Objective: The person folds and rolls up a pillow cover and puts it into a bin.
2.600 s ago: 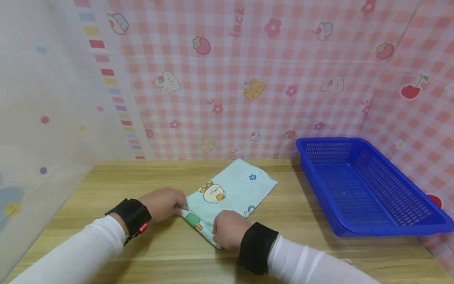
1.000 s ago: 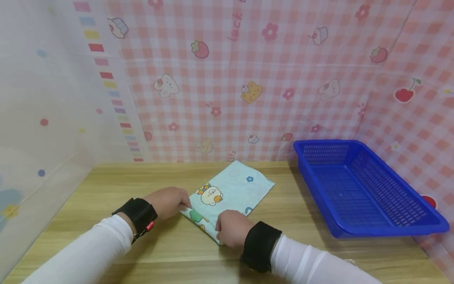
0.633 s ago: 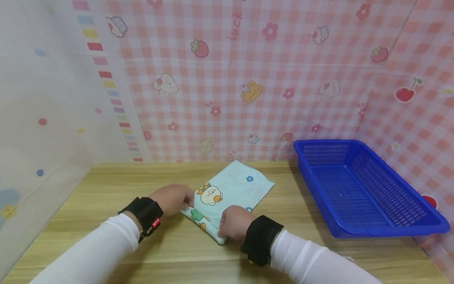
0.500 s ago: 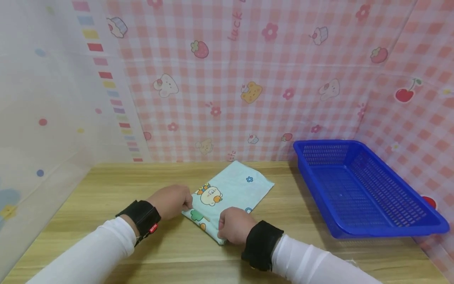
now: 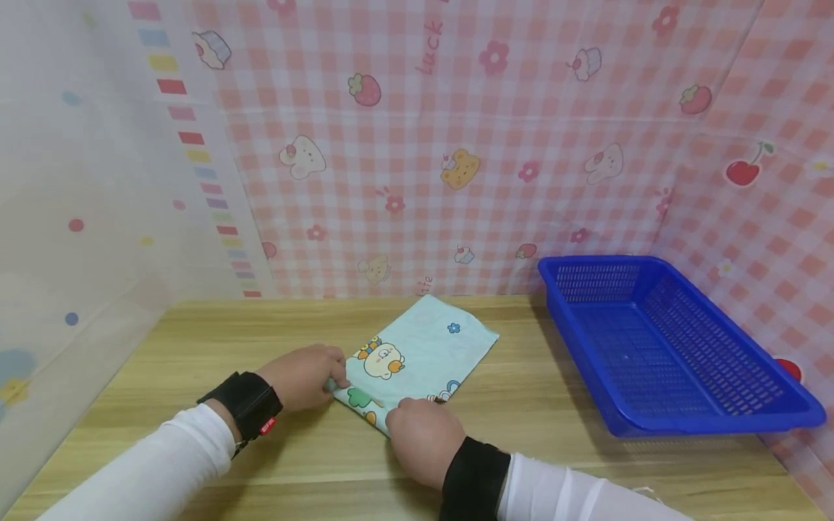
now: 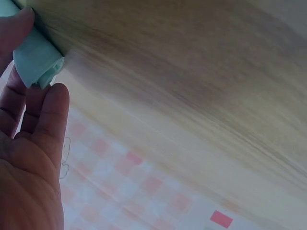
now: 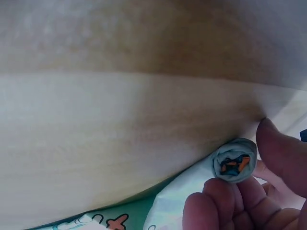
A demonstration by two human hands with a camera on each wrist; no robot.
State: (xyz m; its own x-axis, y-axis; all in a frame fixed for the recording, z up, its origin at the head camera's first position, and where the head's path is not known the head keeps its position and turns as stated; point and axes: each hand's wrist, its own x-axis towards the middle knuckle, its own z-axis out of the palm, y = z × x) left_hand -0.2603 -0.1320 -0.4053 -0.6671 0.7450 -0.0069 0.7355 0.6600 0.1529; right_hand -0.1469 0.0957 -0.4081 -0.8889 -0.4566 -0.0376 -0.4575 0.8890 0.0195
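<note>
A pale mint cloth (image 5: 430, 344) printed with a cartoon bear lies slantwise on the table, its near edge rolled into a narrow tube. In the head view, my left hand (image 5: 302, 376) grips the left end of the roll. The left wrist view shows that rolled end (image 6: 41, 60) between the thumb and the fingers. At the roll's near right end is my right hand (image 5: 423, 438), its back hiding that end from the head camera. Seen from the right wrist, the coiled end (image 7: 235, 160) sits between thumb and curled fingers, with dark and orange print inside.
A blue plastic basket (image 5: 586, 376) with meshed sides stands on the right of the wooden table (image 5: 215, 325). Pink checked sheeting (image 5: 404, 145) hangs behind, and a pale dotted sheet (image 5: 78, 181) closes the left side.
The cloth's near edge has been rolled a little further in. Over the last half second my right hand has shifted toward me, and my left hand slightly left.
</note>
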